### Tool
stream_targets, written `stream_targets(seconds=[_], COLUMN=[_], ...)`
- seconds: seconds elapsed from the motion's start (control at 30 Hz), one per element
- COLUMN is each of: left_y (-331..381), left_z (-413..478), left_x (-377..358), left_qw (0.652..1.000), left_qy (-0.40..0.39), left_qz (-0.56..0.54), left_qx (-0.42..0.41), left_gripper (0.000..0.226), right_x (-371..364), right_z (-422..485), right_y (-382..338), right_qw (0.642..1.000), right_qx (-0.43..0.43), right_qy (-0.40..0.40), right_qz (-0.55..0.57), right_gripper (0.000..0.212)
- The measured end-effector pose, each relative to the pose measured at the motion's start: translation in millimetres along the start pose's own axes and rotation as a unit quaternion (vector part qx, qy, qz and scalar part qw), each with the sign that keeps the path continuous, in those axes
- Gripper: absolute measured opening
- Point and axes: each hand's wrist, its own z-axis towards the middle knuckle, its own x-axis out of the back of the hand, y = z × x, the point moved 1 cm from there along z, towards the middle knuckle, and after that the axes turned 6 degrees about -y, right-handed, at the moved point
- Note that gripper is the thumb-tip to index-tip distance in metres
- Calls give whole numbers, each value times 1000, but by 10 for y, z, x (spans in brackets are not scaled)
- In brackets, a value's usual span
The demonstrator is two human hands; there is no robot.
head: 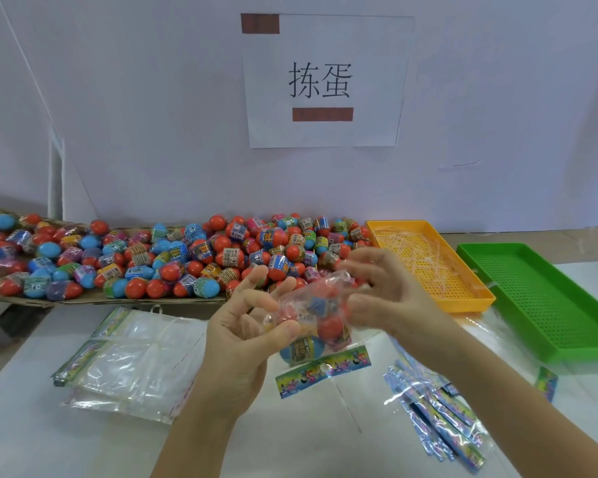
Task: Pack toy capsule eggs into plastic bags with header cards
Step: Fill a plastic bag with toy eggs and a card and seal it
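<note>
Left hand (246,326), right hand (390,291) pinch bag (311,305); long axis near-upright, header card (325,370) end down.

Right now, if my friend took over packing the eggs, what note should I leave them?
Left hand and right hand: both grip one clear bag above the table, its header card hanging below.
Inside it: a few capsule eggs; number unclear.
Loose egg pile on cardboard at the back; empty bags front left; orange tray and green tray at right.
Done: this bag has eggs in it.
Left: probably close it, set it aside, then fill the other bags.
</note>
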Motion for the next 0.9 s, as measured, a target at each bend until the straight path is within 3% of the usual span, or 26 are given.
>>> stream_targets(seconds=[0.03,0.1,0.17,0.33,0.5,0.63,0.8,0.9], left_y=[-22,-61,-75,-118,-186,-205,-167,-103], left_z=[1,2,7,25,17,0,-8,24], left_x=[-4,-9,-8,-10,-50,-68,-107,-77], left_qw=[1000,1000,1000,995,988,985,991,989], left_qy=[-5,-7,12,62,126,155,117,114], left_qz=[9,9,-8,54,69,57,33,-14], left_qx=[1,3,1,56,61,54,51,88], left_gripper=[30,36,49,76,69,69,49,55], right_x=[-52,-146,-218,-303,-350,-336,-309,-253], right_z=[9,33,43,37,17,-4,-24,-51], right_y=[34,69,74,132,166,188,228,237], right_qw=[999,995,997,1000,999,999,998,996], right_qx=[-39,-68,-54,-10,-1,4,17,48], right_qy=[-20,-48,-37,12,48,43,42,65], right_qz=[-33,-52,-30,10,20,25,52,40], right_gripper=[58,48,32,30,39,28,24,18])
